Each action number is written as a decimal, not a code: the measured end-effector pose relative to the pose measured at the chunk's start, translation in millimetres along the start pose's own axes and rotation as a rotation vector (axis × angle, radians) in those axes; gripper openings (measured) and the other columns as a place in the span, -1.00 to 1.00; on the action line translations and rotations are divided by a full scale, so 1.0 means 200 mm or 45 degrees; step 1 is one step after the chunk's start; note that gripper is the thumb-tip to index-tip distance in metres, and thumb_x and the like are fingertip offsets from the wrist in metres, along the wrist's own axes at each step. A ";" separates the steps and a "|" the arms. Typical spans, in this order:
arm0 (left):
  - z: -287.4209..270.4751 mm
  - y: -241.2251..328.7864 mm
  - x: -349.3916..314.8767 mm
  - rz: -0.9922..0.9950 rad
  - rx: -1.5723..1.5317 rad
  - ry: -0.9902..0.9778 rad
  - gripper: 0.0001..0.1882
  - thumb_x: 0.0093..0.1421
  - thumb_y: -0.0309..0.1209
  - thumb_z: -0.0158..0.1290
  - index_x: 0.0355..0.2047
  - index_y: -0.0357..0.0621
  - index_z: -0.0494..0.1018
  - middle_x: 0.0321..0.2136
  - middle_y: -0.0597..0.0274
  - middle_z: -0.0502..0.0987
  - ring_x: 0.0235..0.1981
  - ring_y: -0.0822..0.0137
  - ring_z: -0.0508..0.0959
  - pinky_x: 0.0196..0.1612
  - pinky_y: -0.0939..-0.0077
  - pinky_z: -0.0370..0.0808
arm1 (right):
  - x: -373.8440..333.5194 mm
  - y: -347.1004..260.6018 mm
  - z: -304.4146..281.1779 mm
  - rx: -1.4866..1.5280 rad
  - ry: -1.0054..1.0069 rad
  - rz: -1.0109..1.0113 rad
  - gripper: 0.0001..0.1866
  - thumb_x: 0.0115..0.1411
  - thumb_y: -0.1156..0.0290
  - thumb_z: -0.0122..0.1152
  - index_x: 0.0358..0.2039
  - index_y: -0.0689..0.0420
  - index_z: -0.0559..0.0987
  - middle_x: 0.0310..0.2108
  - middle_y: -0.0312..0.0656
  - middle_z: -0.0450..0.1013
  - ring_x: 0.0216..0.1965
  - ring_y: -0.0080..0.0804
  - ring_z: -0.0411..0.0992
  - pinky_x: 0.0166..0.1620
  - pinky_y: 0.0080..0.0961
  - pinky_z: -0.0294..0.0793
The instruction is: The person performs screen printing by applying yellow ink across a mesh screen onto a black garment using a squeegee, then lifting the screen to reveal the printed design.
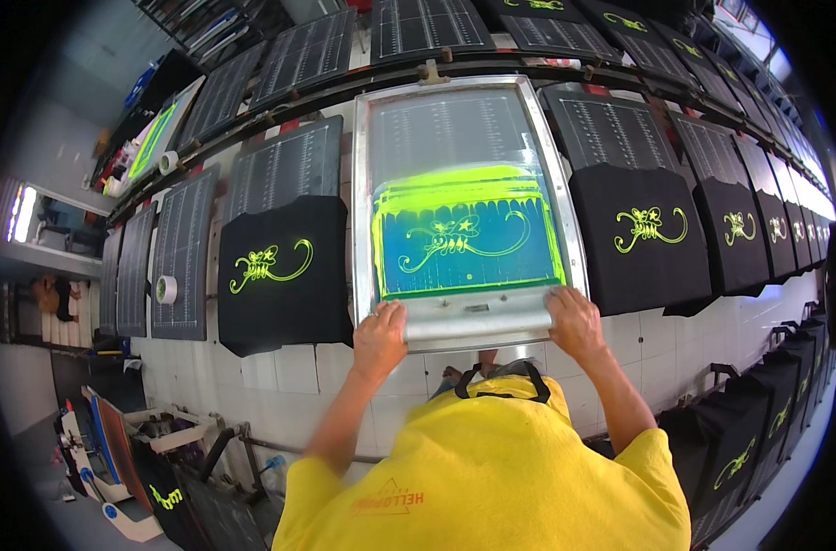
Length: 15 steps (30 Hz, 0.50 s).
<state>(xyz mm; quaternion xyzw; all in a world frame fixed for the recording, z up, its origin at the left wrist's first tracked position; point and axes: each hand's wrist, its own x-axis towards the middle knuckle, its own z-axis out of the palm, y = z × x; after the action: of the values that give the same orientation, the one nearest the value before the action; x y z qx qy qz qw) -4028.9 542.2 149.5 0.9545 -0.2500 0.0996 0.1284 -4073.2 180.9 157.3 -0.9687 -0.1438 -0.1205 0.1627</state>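
Note:
My left hand (381,332) and my right hand (574,320) are closed round the two ends of a wide silver squeegee (477,317). Its dark green blade edge rests across the near end of a screen-printing frame (361,184) with a metal rim. On the blue mesh, an outlined curling creature design (450,241) shows through. Neon yellow ink (459,186) lies in a thick band beyond the design and runs down both sides. What lies under the screen is mostly hidden by it.
Black shirts with neon yellow prints lie on boards to the left (280,266) and right (643,239). A metal rail (298,106) runs behind the frame. A roll of tape (165,290) sits on a left board. More printed black shirts (739,450) hang at the lower right.

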 end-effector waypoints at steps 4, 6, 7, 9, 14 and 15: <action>0.00 0.08 -0.10 -0.053 -0.021 -0.121 -0.58 -0.12 -0.63 0.08 -0.16 -0.27 0.46 -0.08 0.10 0.49 -0.01 0.03 0.49 -0.02 0.25 0.49 | -0.13 -0.02 0.07 -0.077 -0.147 -0.009 -0.57 -0.14 0.50 0.32 -0.18 0.24 0.49 -0.07 -0.07 0.39 0.04 -0.11 0.36 0.05 -0.26 0.43; 0.01 0.08 -0.14 -0.066 -0.056 -0.160 -0.48 -0.15 -0.67 0.05 -0.06 -0.28 0.40 0.01 0.07 0.39 0.07 -0.02 0.39 0.08 0.17 0.39 | -0.12 -0.08 -0.01 -0.011 -0.251 0.064 -0.43 -0.18 0.39 0.43 -0.11 0.24 0.46 -0.02 -0.05 0.35 0.09 -0.09 0.31 0.10 -0.23 0.39; 0.00 0.09 -0.15 -0.067 -0.021 -0.181 -0.47 -0.14 -0.66 0.06 -0.04 -0.30 0.39 0.02 0.05 0.37 0.09 -0.02 0.37 0.11 0.17 0.36 | -0.12 -0.11 -0.03 0.022 -0.303 0.099 -0.36 -0.20 0.34 0.48 -0.08 0.24 0.45 0.01 -0.05 0.33 0.12 -0.08 0.29 0.12 -0.21 0.37; -0.01 0.12 -0.16 -0.061 0.038 -0.222 -0.44 -0.12 -0.64 0.08 -0.01 -0.34 0.37 0.06 0.01 0.33 0.12 -0.01 0.33 0.18 0.15 0.31 | -0.18 -0.09 0.02 -0.001 -0.328 0.094 -0.16 -0.27 0.20 0.57 0.02 0.26 0.39 0.08 -0.02 0.26 0.18 -0.02 0.21 0.18 -0.17 0.30; -0.03 0.14 -0.18 -0.111 0.025 -0.360 -0.34 -0.03 -0.46 0.14 0.12 -0.32 0.26 0.13 -0.04 0.27 0.21 -0.06 0.25 0.28 0.03 0.16 | -0.15 -0.10 -0.04 0.166 -0.360 0.124 -0.23 -0.16 0.20 0.50 0.03 0.30 0.40 0.12 0.03 0.24 0.20 0.05 0.18 0.20 -0.13 0.26; -0.09 0.16 -0.16 -0.137 -0.074 -0.399 -0.31 -0.01 -0.40 0.17 0.15 -0.33 0.23 0.15 -0.06 0.26 0.22 -0.09 0.24 0.29 0.00 0.13 | -0.15 -0.09 -0.06 0.216 -0.382 0.134 -0.26 -0.14 0.20 0.48 0.02 0.30 0.41 0.12 0.05 0.24 0.19 0.07 0.19 0.20 -0.12 0.26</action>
<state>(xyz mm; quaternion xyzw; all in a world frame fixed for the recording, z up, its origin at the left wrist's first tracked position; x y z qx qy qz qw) -4074.4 534.8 165.2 0.9663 -0.2182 -0.0646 0.1206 -4108.5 186.2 165.6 -0.9648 -0.1250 0.0465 0.2268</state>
